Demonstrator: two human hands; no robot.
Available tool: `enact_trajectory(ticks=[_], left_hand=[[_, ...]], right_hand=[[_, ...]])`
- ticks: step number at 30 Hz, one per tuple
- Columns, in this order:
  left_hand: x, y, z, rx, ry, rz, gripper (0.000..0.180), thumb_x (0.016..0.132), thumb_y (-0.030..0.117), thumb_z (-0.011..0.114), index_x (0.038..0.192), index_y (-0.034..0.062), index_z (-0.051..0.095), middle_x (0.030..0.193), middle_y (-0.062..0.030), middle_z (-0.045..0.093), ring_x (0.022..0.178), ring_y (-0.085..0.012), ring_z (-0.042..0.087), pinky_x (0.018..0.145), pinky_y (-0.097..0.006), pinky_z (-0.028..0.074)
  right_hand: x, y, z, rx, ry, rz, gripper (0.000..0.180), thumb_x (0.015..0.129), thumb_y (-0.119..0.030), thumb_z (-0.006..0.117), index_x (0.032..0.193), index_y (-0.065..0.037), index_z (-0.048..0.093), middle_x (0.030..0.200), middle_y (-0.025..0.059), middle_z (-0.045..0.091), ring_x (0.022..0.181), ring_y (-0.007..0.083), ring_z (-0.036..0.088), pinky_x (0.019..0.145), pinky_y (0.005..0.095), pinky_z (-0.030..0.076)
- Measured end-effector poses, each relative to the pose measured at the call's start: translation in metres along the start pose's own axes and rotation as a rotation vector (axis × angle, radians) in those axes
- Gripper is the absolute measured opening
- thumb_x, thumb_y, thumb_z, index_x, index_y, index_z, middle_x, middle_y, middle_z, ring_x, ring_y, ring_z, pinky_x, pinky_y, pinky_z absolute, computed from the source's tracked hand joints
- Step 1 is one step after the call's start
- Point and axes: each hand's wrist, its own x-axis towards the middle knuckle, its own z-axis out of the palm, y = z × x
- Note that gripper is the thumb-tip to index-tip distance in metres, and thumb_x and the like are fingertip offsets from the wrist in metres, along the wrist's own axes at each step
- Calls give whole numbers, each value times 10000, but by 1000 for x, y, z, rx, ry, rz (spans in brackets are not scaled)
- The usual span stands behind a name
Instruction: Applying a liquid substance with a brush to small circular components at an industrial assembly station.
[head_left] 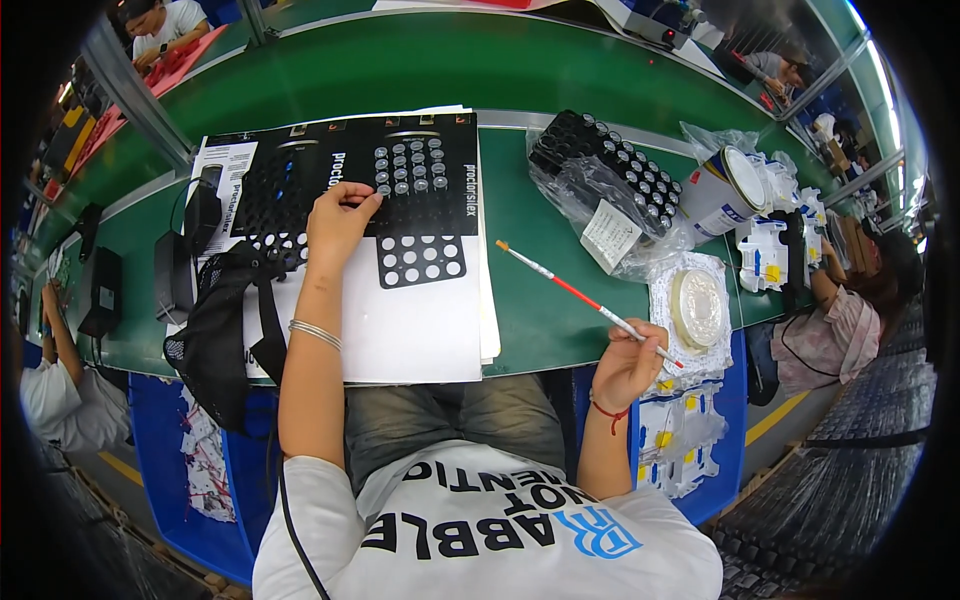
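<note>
Two bare hands reach over the green worktop. The left hand has thumb and fingers drawn close together at the lower-left corner of some clear round pieces, set in rows on a black tray with round holes; whether that grip has hold of one, I can't tell. The right hand's grip is closed pen-fashion on a slim red-and-white brush, bristles angled toward the tray, near a cream-coloured round disc.

My slim white-and-red brush slants leftward from my right hand; by my left hand lies a black holed tray, clear round pieces in its far rows.
</note>
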Motion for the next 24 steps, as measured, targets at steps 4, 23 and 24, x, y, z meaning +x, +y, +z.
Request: enact_trajectory(ticks=[4,23,24], left_hand=[[0,0,-1,1,-2,3,213,708,211,677,835,43,648,753,-39,634,674,-135,584,651,-242,453],[6,162,125,62,-89,643,234,714,232,632,882,69,636,869,-96,581,837,-249,557,750,-326,432],[20,161,138,64,-85,661,254,707,243,635,899,76,640,890,-107,586,871,-265,552,787,-337,421]], right_hand=[[0,-1,1,-1,0,-1,219,906,-216,422,896,-12,499,759,130,524,687,187,498,641,278,408],[3,-61,-31,357,163,31,183,905,-230,407,843,-65,455,736,55,488,700,152,431,670,285,356],[3,-67,-34,347,163,16,187,908,-234,402,839,-68,453,734,54,484,696,152,428,672,288,355]])
